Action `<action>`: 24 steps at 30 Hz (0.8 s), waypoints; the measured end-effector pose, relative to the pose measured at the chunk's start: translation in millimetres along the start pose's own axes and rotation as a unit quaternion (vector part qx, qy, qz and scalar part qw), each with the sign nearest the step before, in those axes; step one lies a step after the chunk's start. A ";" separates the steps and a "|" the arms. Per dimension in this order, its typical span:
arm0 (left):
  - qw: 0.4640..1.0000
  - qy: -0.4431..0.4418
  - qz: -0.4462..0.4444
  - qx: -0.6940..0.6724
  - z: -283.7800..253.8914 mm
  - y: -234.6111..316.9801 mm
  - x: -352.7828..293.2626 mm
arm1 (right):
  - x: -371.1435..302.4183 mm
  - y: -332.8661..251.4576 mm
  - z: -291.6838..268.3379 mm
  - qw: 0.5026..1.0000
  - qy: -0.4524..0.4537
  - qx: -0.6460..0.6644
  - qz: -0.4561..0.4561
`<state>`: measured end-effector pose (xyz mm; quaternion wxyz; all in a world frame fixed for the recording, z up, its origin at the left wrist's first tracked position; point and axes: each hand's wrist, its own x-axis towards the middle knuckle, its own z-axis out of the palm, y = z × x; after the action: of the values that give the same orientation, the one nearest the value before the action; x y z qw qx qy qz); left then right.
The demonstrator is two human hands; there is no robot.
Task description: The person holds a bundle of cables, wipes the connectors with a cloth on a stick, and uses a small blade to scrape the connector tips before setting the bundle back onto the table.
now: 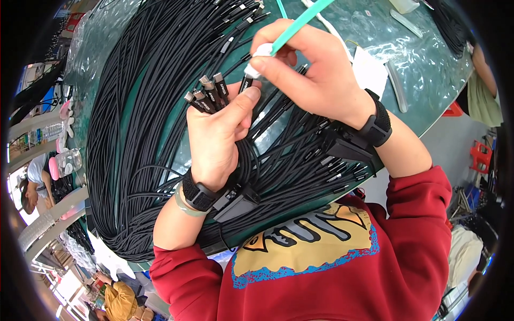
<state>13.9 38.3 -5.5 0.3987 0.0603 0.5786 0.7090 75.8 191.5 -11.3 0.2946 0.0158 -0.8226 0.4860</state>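
Observation:
My left hand [219, 125] is closed around a bunch of black cables, whose metal-tipped connectors [209, 93] fan out above the fingers. Its thumb presses on one connector [246, 83] set apart from the others. My right hand [316, 69] pinches a flat green stick [301, 25] with a soft-looking white piece [262, 51] at its lower end. That white piece meets the tip of the separate connector; whether it wraps around the tip or only touches it, I cannot tell. Both wrists wear black straps with dark boxes.
A large heap of black cables [115, 144] covers the left and middle of the green table [423, 80]. More connector ends lie by its near edge. A white sheet [369, 72] and clear plastic strips [397, 86] lie at right. Red stools [481, 157] and other people are around.

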 end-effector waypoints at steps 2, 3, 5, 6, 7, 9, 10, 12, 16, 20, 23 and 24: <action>1.000 -0.001 0.005 0.007 0.5 0.4 -1.1 | 1.6 -0.1 0.8 1.000 -0.004 -0.008 0.005; 1.000 0.002 0.000 0.007 0.5 0.8 -1.3 | 2.6 -0.2 2.0 1.000 -0.005 -0.012 0.007; 1.000 0.007 -0.008 0.005 1.6 1.5 -1.0 | 3.0 0.0 3.2 1.000 0.003 -0.005 -0.013; 1.000 0.006 -0.007 0.005 2.5 1.4 -0.3 | 2.7 0.4 3.0 0.999 0.010 0.001 -0.033; 1.000 0.005 -0.004 0.006 3.1 1.0 0.5 | 2.6 0.7 2.3 0.998 0.017 0.007 -0.053; 1.000 0.007 0.001 0.010 1.1 0.2 -0.8 | 0.2 0.1 1.3 1.000 0.010 -0.009 -0.026; 1.000 0.007 0.003 0.011 0.3 -0.3 -2.4 | -1.3 -0.4 0.1 1.000 0.002 -0.025 0.002; 1.000 0.005 -0.004 0.010 0.4 0.4 -3.0 | 1.0 0.9 -1.7 0.999 -0.004 -0.043 0.023; 1.000 0.005 -0.002 0.009 0.7 0.6 -2.0 | 1.4 0.5 0.7 0.999 0.022 0.028 0.035; 1.000 0.016 0.008 0.017 2.4 -0.8 -1.8 | 2.0 -2.1 3.8 0.998 -0.005 0.024 -0.062; 0.999 0.022 0.007 0.022 1.5 0.1 -2.8 | 1.9 1.0 -0.9 1.000 -0.001 -0.017 -0.013; 1.000 0.019 0.001 0.022 2.3 0.9 -2.5 | 2.5 0.4 -0.5 1.000 -0.001 -0.018 -0.014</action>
<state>16.4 38.5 -3.1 0.3849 0.0563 0.6017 0.6976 73.9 192.7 -10.2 0.3009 0.0223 -0.8311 0.4671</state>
